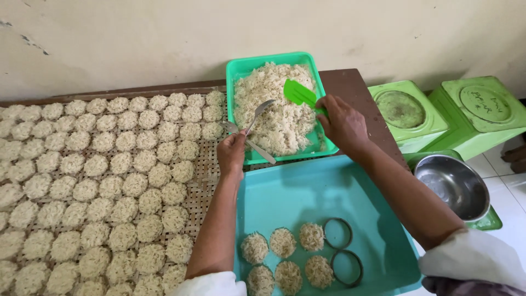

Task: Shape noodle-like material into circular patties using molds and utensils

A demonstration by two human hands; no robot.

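Note:
My left hand (pixel 232 153) grips a metal spoon (pixel 258 113) whose bowl rests on the heap of pale cooked rice (pixel 276 109) in a green tray (pixel 239 69). A second metal utensil (pixel 252 145) lies across the tray's near edge beside that hand. My right hand (pixel 343 123) holds a bright green spatula (pixel 298 92) over the same rice. Closer to me, a light blue tray (pixel 307 186) carries several round rice patties (pixel 282 242) and two empty metal ring moulds (pixel 337 233).
A woven bamboo mat (pixel 206 164) on the left is covered with several rows of round rice patties (pixel 109 164). Two green square tins (pixel 408 112) and a steel bowl (pixel 452 186) stand at the right. A pale wall runs behind.

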